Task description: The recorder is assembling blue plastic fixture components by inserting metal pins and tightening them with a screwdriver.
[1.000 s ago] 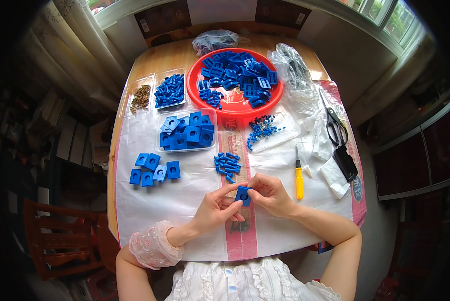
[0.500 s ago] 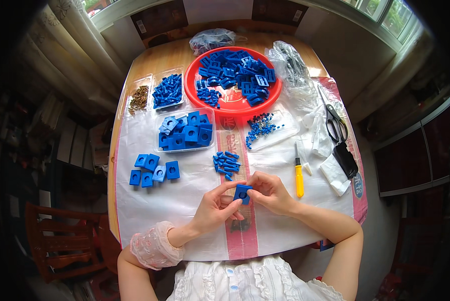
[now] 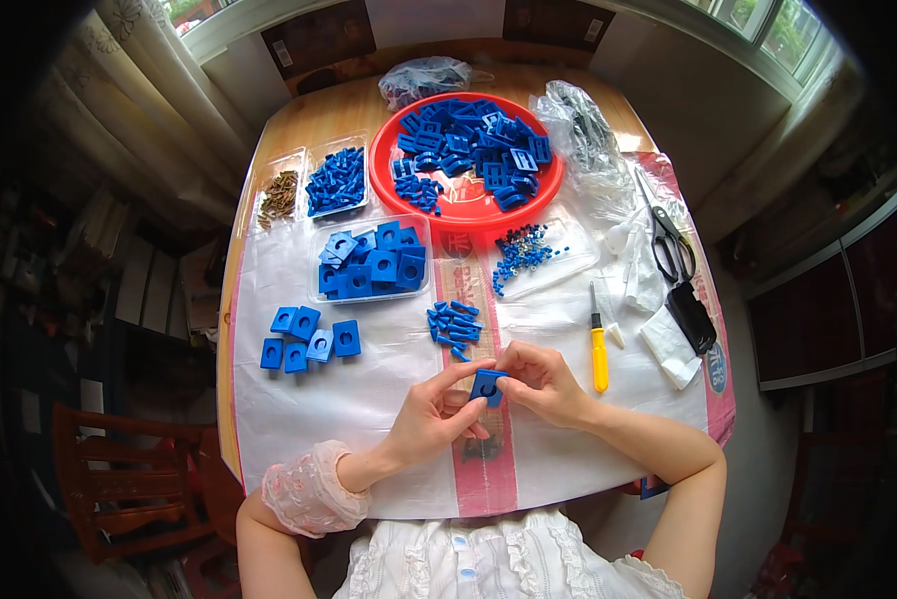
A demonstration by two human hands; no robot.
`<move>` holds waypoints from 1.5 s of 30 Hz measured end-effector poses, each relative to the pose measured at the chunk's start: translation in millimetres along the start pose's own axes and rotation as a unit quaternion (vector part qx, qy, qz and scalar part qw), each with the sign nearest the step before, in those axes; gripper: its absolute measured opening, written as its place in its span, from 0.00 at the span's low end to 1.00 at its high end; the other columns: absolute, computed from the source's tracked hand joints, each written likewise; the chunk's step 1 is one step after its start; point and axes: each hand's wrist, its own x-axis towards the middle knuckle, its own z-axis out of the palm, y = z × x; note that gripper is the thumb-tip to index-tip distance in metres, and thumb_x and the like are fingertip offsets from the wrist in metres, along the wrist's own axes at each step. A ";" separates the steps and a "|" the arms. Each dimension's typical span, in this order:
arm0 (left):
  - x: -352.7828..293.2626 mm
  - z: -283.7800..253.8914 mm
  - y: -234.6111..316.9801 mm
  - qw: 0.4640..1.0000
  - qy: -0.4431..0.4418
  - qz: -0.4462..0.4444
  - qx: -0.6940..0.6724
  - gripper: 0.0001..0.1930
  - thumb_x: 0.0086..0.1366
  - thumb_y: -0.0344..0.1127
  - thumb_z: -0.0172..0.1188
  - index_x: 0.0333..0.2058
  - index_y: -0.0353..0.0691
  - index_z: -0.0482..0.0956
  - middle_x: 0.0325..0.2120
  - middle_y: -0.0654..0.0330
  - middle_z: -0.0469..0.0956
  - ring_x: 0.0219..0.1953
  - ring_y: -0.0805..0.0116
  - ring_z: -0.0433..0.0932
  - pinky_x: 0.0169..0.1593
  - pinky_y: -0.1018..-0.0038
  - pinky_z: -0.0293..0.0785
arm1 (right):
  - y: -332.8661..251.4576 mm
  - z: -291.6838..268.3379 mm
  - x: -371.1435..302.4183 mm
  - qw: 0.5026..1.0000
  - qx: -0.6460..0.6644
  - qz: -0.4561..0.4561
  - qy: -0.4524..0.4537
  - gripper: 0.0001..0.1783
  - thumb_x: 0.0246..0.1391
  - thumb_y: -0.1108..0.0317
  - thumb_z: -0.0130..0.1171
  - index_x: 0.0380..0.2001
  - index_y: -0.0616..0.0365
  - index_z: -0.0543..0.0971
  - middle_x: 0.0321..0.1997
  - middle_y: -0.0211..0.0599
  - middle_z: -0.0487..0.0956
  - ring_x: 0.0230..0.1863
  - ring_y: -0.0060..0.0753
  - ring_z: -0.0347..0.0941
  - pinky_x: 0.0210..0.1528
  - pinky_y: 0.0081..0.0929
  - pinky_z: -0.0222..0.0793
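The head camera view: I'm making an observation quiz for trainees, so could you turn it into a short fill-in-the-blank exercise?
1. The left hand and the right hand both hold one flat rectangular plastic piece coloured ____.
2. The yellow-handled metal screwdriver lies to the ____ of the right hand.
3. The large round plastic basin of blue plastic parts is coloured ____.
4. The long-bladed metal scissors have handles coloured ____.

Missing words: blue; right; red; black.

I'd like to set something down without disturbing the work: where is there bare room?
Bare white covering sheet shows between the loose square blue plastic pieces and frilled pink sleeve, and between the folded white tissue and right forearm. Crowded: the far side, around the round red plastic basin.
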 end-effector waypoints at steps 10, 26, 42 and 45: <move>-0.9 3.0 -5.2 0.999 0.000 0.023 0.033 0.30 0.70 0.24 0.56 0.68 0.41 0.58 0.35 0.53 0.88 0.34 0.68 0.88 0.36 0.76 0.84 | 6.7 3.4 1.6 1.000 -0.026 0.002 0.007 0.05 0.64 0.77 0.61 0.41 0.68 0.81 0.36 0.31 0.80 0.37 0.16 0.74 0.36 0.20 0.73; 0.1 1.1 -8.4 0.999 -0.017 0.010 0.043 0.19 0.70 0.20 0.57 0.52 0.40 0.57 0.37 0.53 0.86 0.36 0.70 0.87 0.41 0.74 0.87 | 2.8 0.6 1.2 0.998 -0.058 -0.001 -0.008 0.03 0.64 0.77 0.62 0.37 0.67 0.80 0.34 0.31 0.82 0.35 0.16 0.78 0.34 0.20 0.76; -1.7 1.7 -4.4 0.999 -0.020 0.014 0.047 0.17 0.70 0.21 0.57 0.50 0.40 0.59 0.32 0.56 0.86 0.33 0.70 0.87 0.38 0.76 0.85 | -1.9 2.9 1.3 1.000 -0.013 -0.001 -0.015 0.03 0.65 0.78 0.60 0.37 0.68 0.79 0.35 0.34 0.81 0.36 0.19 0.78 0.36 0.21 0.77; -2.2 2.0 -0.7 0.998 -0.025 0.015 0.053 0.17 0.70 0.21 0.57 0.50 0.40 0.60 0.31 0.56 0.86 0.33 0.70 0.87 0.38 0.75 0.85 | -1.3 2.0 0.9 1.000 -0.009 0.001 -0.017 0.03 0.65 0.78 0.60 0.37 0.68 0.79 0.35 0.34 0.81 0.36 0.19 0.78 0.36 0.21 0.77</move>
